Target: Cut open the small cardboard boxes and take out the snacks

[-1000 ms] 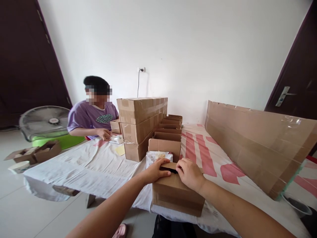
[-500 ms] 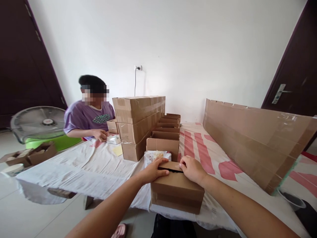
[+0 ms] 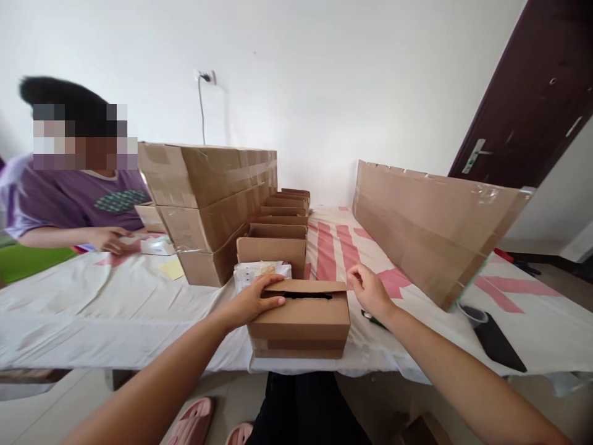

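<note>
A small brown cardboard box (image 3: 299, 321) stands at the table's front edge, its top flaps nearly together with a dark gap between them. My left hand (image 3: 257, 301) grips the box's top left side, thumb on the near flap and fingers over the far one. Just off the box's right side, my right hand (image 3: 369, 289) hovers with curled fingers and nothing visible in them. Below that wrist lies a small dark green and white object (image 3: 372, 317), partly hidden by the arm. Behind the box is a white printed plastic packet (image 3: 245, 272), partly covered by my left hand.
Open cardboard boxes (image 3: 272, 248) run back in a row beside a taped stack of cartons (image 3: 204, 228). A tall cardboard panel (image 3: 426, 228) stands to the right, near a black phone-like slab (image 3: 499, 343) and clear cup (image 3: 473, 315). A co-worker (image 3: 69, 204) sits left.
My right hand has left the box's flap and moved off to its right. My left hand stays on the box. The view has turned right, and the flap gap looks narrower.
</note>
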`<state>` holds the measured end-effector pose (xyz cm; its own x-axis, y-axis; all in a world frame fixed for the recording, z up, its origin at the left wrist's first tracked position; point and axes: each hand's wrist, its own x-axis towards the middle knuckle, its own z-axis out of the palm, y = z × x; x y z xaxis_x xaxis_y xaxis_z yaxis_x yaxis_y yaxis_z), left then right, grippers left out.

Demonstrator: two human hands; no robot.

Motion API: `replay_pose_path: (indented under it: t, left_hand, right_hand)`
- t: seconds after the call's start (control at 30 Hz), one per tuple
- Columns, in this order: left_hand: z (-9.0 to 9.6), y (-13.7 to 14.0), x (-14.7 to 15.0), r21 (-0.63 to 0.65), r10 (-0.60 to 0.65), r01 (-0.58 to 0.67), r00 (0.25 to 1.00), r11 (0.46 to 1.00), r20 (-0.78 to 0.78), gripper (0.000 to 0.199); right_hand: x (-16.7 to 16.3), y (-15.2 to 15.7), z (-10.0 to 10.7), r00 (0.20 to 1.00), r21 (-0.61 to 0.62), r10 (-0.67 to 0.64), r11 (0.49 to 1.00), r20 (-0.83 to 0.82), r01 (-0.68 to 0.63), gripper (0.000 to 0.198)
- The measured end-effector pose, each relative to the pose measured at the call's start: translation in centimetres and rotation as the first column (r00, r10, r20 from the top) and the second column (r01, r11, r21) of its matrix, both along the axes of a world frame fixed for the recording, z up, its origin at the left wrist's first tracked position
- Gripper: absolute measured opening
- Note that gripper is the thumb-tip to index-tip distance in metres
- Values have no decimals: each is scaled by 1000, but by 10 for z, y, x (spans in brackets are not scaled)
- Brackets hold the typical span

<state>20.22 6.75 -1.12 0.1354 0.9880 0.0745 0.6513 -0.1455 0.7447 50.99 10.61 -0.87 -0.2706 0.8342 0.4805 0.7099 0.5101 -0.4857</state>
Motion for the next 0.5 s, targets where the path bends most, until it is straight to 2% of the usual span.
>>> replay_pose_path:
  t: [0.07, 0.13, 0.23, 0.37, 0.5]
  left_hand:
    - [-1, 1, -1, -4, 4, -4, 1000, 1000, -26, 70]
    - [0, 2, -1, -22, -4, 3, 999, 1000, -44, 72]
    - [1, 2, 0, -38, -6, 4, 998, 999, -68, 74]
    - [1, 2, 0, -35, 12, -15, 997, 999, -80, 73]
    - [1, 2, 0, -36, 16, -19, 997, 999, -77, 77]
  right_hand:
    - [26, -14, -14, 999, 48, 43, 998, 14, -44, 17]
    - [47, -30, -31, 988, 106, 135, 984, 80, -143, 20]
    - [69, -52, -59, 962, 105, 205, 968, 181, -227, 20]
    - [79, -73, -90, 946, 86, 230, 963, 229, -255, 21]
    - [83, -87, -109, 933, 63, 254, 958, 256, -279, 20]
